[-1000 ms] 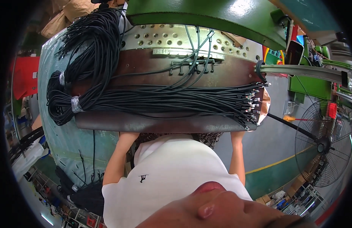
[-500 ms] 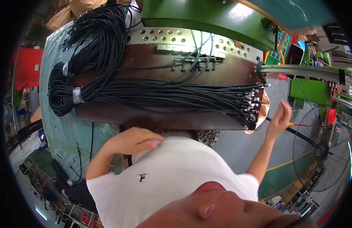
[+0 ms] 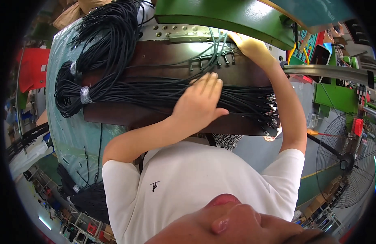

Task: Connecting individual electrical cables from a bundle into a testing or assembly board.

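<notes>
Left hand [image 3: 198,99]: flat, thumb spread, over the cables [image 3: 131,92]; its underside hidden.
Right hand [image 3: 249,48]: fingertips glare-washed, near the leads [image 3: 216,48]; whether pinching, I can't say.
Cables: bundled across the board [image 3: 147,117], middle partly covered.
Machine [image 3: 220,14]: green, cut off at the top.

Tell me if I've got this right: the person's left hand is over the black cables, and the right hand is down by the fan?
Not quite: the right hand isn't down by the fan. The head view shows it up by the near edge of the green machine. The left hand is indeed over the black cables.
</notes>
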Available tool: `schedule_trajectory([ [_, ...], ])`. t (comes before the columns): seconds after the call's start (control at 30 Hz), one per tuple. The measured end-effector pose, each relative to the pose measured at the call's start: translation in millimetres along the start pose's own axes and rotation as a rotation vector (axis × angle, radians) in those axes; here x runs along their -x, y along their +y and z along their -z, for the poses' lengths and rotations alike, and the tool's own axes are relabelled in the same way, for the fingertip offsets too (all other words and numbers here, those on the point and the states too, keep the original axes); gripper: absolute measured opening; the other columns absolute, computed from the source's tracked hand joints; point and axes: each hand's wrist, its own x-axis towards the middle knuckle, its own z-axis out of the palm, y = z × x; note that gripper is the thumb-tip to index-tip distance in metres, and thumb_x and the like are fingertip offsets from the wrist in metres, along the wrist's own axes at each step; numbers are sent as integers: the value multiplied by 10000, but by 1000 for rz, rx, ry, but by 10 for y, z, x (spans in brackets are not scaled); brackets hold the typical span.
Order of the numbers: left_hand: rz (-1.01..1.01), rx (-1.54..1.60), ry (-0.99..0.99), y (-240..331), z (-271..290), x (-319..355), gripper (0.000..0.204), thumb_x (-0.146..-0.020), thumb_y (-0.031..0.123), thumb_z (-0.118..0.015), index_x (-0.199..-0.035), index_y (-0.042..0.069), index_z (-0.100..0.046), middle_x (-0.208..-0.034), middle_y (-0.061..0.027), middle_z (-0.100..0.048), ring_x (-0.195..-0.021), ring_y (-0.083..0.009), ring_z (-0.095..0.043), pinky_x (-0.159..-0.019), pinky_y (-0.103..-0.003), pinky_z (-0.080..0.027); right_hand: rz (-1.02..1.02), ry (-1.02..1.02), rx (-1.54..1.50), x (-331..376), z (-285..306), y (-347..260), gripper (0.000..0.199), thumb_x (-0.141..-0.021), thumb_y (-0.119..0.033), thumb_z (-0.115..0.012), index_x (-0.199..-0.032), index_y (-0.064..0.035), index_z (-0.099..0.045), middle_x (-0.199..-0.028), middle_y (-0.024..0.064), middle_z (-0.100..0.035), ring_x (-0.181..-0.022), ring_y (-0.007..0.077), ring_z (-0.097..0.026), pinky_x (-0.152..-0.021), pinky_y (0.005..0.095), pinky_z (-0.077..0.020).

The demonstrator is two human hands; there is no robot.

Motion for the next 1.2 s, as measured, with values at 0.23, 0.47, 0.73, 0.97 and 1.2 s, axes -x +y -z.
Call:
schedule_trajectory([
  [0.23, 8, 29, 34, -317, 172, 145, 497, -787, 293, -666, -1195, 28, -561, -1151, -92, -599, -1078, -242, -544, -893, -373, -429, -289, -153, -276, 130, 259, -113, 239, -888, -196, -554, -1100, -159, -659, -1032, 82, -642, -792, 225, -641, -613, 323, -514],
  [0.47, -8, 136, 104, -370, 132, 102, 351, -783, 260, -677, -1083, 81, -636, -1020, -52, -621, -954, -229, -557, -793, -348, -428, -202, 164, -362, 483, 424, -296, 225, -824, -93, -637, -1049, -87, -624, -992, 107, -589, -964, 313, -564, -825, 385, -474],
  [0.73, 1, 104, 113, -366, 68, 87, 309, -786, 254, -679, -1044, 88, -648, -972, -40, -621, -902, -218, -562, -755, -338, -421, -89, 39, -338, -68, 136, -381, 204, -807, -89, -601, -1010, -68, -605, -980, 81, -599, -850, 266, -606, -719, 347, -488],
  [0.97, -57, 195, 154, -385, 93, 105, 339, -745, 277, -708, -1024, 91, -654, -947, -36, -620, -882, -217, -564, -735, -323, -431, -54, 110, -460, 349, 427, -464, 250, -804, -97, -638, -1051, -68, -611, -988, 76, -601, -911, 283, -595, -784, 375, -486],
  [1.2, -90, 155, 304, -421, 25, 60, 189, -736, 197, -716, -890, 127, -632, -732, 30, -587, -691, -162, -551, -618, -285, -426, -277, 9, -523, 699, 627, -823, 205, -805, -240, -675, -953, -98, -664, -908, 37, -611, -867, 237, -585, -749, 343, -464],
])
